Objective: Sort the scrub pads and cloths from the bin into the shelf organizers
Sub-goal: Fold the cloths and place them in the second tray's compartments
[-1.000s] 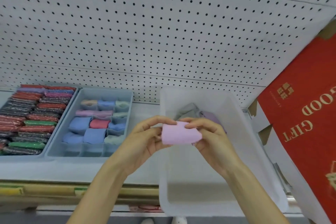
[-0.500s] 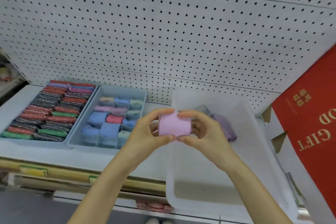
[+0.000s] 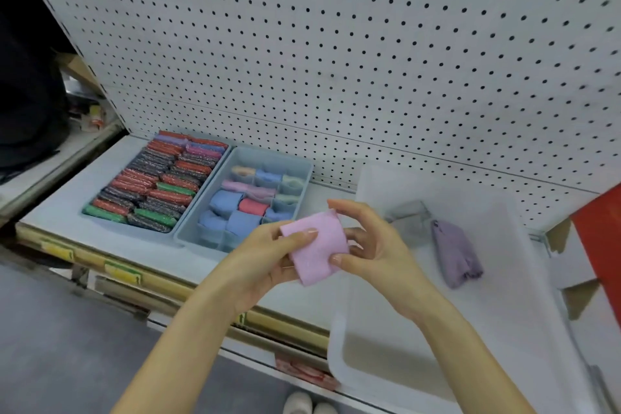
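Since the earlier frame the pink cloth (image 3: 316,248) has shifted leftward off the bin toward the divided organizer, and its fold has loosened from a compact roll into a flatter, tilted square.

Location: the cloth is held in the air above the shelf edge, between the clear bin (image 3: 339,346) and the divided organizer (image 3: 304,167).

Risk: the fold appears only lightly pinched. If either grip relaxes during transfer, the cloth may well open out and no longer fit a compartment, or fall to the shelf front. Most compartments already look full.

Left hand (image 3: 268,259): fingers closed narrowly on the cloth's left edge, thumb on top.

Right hand (image 3: 369,245): fingers half curled, thumb and fingertips pinching the right edge.

Remaining in the bin: a purple cloth (image 3: 457,255) and a grey cloth (image 3: 408,215). The pad tray (image 3: 88,208) is packed.
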{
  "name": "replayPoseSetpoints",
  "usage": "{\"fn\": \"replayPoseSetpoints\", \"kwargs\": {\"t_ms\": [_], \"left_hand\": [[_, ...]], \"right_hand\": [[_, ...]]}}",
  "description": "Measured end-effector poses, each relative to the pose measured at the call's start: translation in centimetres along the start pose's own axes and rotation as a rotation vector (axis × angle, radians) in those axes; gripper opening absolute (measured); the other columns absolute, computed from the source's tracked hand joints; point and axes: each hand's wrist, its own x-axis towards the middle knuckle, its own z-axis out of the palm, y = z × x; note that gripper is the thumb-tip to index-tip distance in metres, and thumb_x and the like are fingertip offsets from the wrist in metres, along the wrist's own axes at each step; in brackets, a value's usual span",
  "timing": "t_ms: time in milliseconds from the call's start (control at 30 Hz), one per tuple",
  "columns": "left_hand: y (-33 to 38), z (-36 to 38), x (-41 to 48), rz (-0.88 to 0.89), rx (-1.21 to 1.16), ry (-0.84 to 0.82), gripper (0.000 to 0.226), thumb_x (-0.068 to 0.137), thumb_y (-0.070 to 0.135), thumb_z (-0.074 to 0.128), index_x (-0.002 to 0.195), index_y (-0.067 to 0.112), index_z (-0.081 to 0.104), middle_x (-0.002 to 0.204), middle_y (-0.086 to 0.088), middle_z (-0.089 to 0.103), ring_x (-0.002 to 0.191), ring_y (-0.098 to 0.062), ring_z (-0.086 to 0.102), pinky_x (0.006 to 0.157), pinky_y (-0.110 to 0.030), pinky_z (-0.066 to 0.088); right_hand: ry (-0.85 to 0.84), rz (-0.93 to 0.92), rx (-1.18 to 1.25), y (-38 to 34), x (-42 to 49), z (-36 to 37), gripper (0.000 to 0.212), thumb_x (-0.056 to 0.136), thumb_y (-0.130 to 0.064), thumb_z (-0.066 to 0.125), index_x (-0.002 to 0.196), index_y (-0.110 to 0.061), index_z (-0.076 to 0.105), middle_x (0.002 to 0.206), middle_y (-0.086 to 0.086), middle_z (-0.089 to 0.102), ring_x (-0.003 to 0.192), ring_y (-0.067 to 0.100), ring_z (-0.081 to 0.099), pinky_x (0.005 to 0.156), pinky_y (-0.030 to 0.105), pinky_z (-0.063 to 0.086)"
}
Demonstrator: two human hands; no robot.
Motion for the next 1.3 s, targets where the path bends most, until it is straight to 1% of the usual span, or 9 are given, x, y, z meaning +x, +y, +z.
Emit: {"fn": "replayPoseSetpoints", "kwargs": {"t_ms": [133,233,400,667,833,967,1067,1167,1300], "left_hand": [[-0.5,-0.3,0.5,0.102,-0.099,0.083,0.031,0.088,0.004,0.059,0.118,-0.004,0.056,0.11,-0.018,0.069,0.099,-0.028,0.067,0.083,-0.035,0.057],[-0.5,-0.5,0.6,0.113,-0.112,0.092,0.037,0.081,0.004,0.066,0.115,-0.005,0.056,0.107,-0.018,0.068,0.094,-0.025,0.067,0.078,-0.032,0.058],[-0.2,-1.1,0.7,0.084,-0.187,0.001,0.041,0.086,0.015,0.06,0.118,-0.01,0.058,0.118,-0.023,0.064,0.114,-0.029,0.061,0.092,-0.033,0.053],[-0.2,-0.7,1.2,0.154,-0.245,0.032,0.04,0.08,0.021,0.06,0.11,-0.006,0.064,0.105,-0.016,0.069,0.097,-0.019,0.063,0.079,-0.024,0.056],[-0.5,-0.8,1.3,0.138,-0.115,-0.008,0.042,0.088,0.026,0.055,0.116,-0.004,0.063,0.116,-0.017,0.067,0.106,-0.025,0.062,0.09,-0.026,0.053],[-0.5,-0.5,1.0,0.19,-0.03,0.098,0.034,0.085,0.031,0.061,0.107,0.005,0.068,0.094,-0.006,0.071,0.081,-0.011,0.064,0.066,-0.019,0.049],[-0.8,-0.5,1.2,0.277,0.04,0.3,0.035,0.074,0.034,0.077,0.1,0.015,0.064,0.085,-0.003,0.072,0.078,-0.016,0.063,0.07,-0.03,0.044],[-1.3,-0.6,1.1,0.399,0.039,0.379,0.022,0.083,0.026,0.066,0.096,0.007,0.065,0.086,-0.008,0.068,0.078,-0.016,0.061,0.065,-0.022,0.048],[-2.6,-0.9,0.9,0.449,0.072,0.471,0.02,0.091,0.021,0.062,0.096,0.002,0.067,0.084,-0.011,0.066,0.076,-0.015,0.057,0.064,-0.021,0.045]], "right_hand": [[0.197,0.146,0.071,0.3,0.2,0.4,0.03,0.078,-0.002,0.072,0.103,-0.013,0.06,0.094,0.005,0.069,0.079,0.017,0.065,0.068,0.022,0.052],[0.162,0.189,0.079,0.2,0.5,0.5,0.01,0.08,0.0,0.069,0.087,-0.006,0.064,0.077,0.005,0.07,0.068,0.012,0.061,0.059,0.018,0.048],[0.095,0.125,-0.036,-0.8,0.7,0.1,0.011,0.081,0.004,0.065,0.086,-0.005,0.069,0.075,0.0,0.066,0.065,0.006,0.054,0.059,0.015,0.043],[0.112,0.161,-0.068,-0.8,0.9,-0.3,0.011,0.081,0.0,0.066,0.088,-0.008,0.069,0.075,-0.004,0.068,0.065,0.005,0.054,0.056,0.014,0.042],[0.223,0.088,-0.236,-0.4,1.5,-0.1,0.024,0.076,-0.002,0.073,0.09,-0.02,0.065,0.085,0.001,0.064,0.056,0.008,0.05,0.052,0.02,0.043],[0.272,0.09,-0.043,0.0,1.4,0.6,0.027,0.076,0.001,0.073,0.095,-0.012,0.06,0.09,0.004,0.062,0.07,0.01,0.065,0.074,0.028,0.054],[0.141,0.18,0.43,-0.1,1.3,1.6,0.033,0.08,-0.008,0.069,0.11,0.0,0.056,0.106,0.017,0.066,0.097,0.025,0.068,0.093,0.038,0.052],[0.073,0.266,0.653,0.0,1.8,2.6,0.048,0.076,-0.015,0.069,0.118,0.002,0.052,0.118,0.023,0.062,0.106,0.03,0.065,0.095,0.043,0.05],[0.052,0.344,0.742,1.0,2.6,4.5,0.035,0.081,-0.008,0.065,0.113,0.003,0.057,0.115,0.022,0.065,0.106,0.031,0.065,0.089,0.039,0.054]]}}
